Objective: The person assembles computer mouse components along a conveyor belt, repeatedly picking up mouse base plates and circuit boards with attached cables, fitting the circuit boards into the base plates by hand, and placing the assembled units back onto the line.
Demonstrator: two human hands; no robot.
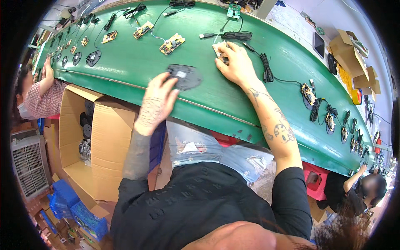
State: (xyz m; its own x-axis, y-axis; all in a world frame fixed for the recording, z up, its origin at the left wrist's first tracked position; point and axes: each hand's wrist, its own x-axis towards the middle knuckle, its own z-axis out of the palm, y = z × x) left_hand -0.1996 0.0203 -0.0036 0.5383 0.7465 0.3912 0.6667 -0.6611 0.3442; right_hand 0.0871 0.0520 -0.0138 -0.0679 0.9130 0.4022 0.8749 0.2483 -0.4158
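Observation:
My left hand [156,100] has its fingers curled at the left edge of a flat black mouse base [187,78], which is slightly blurred just over the green belt. A small pale square shows on the base's face. Ahead and to the right, my right hand [236,64] is closed around a small circuit board [217,48], its fingertips covering much of it. A cable coil [237,35] with a plug lies just beyond that hand. Another yellowish circuit board [172,44] rests on the belt beyond the mouse base.
The green conveyor belt [125,58] curves across in front of me, carrying several boards, bases and coiled cables. An open carton [112,146] with black parts stands at my left. People work at both ends, one in a patterned sleeve [43,100]. Blue crates [79,208] sit lower left.

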